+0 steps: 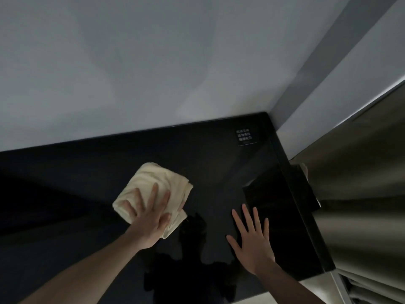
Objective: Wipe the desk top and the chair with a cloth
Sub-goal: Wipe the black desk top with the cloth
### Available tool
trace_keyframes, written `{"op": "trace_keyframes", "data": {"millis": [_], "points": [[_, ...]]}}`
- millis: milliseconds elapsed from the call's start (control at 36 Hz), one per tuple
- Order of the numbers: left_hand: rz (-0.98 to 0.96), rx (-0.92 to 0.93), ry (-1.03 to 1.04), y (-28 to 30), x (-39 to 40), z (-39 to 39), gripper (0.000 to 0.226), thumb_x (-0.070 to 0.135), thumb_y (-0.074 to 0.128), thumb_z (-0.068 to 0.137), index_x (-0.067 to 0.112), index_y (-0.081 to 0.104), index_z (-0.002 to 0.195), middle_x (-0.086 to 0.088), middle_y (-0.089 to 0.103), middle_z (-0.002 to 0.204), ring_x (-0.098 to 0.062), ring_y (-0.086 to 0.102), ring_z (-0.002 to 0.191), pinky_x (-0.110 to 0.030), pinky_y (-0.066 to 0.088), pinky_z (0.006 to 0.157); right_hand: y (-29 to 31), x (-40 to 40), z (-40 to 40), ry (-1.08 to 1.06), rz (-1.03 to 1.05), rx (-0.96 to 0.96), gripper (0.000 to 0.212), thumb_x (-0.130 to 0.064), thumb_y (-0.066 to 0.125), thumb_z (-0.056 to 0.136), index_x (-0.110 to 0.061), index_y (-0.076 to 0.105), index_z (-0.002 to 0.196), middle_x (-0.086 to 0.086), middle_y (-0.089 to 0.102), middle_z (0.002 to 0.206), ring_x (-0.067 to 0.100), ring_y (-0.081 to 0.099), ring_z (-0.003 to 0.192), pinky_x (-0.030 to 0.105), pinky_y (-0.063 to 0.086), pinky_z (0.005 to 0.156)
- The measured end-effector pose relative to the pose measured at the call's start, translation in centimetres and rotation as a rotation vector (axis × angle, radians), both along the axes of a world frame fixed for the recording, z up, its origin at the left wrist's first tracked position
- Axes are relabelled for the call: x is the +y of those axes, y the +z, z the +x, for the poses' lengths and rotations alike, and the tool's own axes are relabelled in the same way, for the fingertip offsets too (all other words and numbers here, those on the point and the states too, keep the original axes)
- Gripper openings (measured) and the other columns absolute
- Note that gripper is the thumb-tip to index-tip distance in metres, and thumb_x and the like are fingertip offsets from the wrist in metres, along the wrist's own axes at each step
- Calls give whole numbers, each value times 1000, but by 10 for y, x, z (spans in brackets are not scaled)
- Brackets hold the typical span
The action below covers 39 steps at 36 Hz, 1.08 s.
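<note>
A glossy black desk top (83, 194) fills the lower half of the view and meets a grey wall at the back. A folded cream cloth (151, 183) lies on it near the middle. My left hand (149, 218) presses flat on the cloth with its fingers spread and straight. My right hand (252, 238) rests flat on the bare desk surface to the right, fingers spread, holding nothing. The chair is not in view.
A small black label with white text (246, 137) sits at the desk's back right corner. The desk's right edge (306, 216) runs along grey-brown curtains (361, 205). A grey wall (131, 62) stands behind the desk.
</note>
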<state>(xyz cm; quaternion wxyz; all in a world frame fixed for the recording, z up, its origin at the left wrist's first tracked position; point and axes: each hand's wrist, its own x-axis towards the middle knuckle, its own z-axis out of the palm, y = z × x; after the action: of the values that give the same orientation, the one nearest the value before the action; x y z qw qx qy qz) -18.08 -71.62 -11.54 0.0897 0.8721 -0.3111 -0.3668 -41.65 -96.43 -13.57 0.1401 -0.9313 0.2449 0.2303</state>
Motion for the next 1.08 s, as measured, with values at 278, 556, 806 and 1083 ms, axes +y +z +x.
{"op": "trace_keyframes", "data": {"millis": [278,556,806,1083], "points": [[6,-26,-150,-3,-141,-20,67,55,18,105,54,-37,142,16,-55,147,-41,-62,122,-75,-23,106,-17,-79,-23,-161,-71,-119,74,-75,3,98,-41,-13,163,-1,-16,173,26,-19,158,56,-1,128],[54,-30,-315,5,-225,-22,69,53,25,105,51,-28,149,12,-51,151,-43,-58,125,-74,-27,104,-21,-78,-24,-140,-55,-156,74,-76,1,98,-42,-16,161,-5,-19,172,22,-21,158,50,-11,126],[-207,-43,-226,29,-120,3,63,37,39,108,28,9,163,4,-3,170,-23,-12,156,-41,-4,127,15,-58,11,-282,3,-133,76,-69,19,100,-35,-9,163,-2,-19,171,22,-21,156,55,-3,128],[193,-91,-77,25,-5,31,111,60,65,88,33,-14,160,1,-27,165,-37,-18,153,-60,5,124,41,-6,127,-204,29,-165,86,-65,37,102,-37,-20,161,3,-28,169,34,-23,156,60,-7,125]]}}
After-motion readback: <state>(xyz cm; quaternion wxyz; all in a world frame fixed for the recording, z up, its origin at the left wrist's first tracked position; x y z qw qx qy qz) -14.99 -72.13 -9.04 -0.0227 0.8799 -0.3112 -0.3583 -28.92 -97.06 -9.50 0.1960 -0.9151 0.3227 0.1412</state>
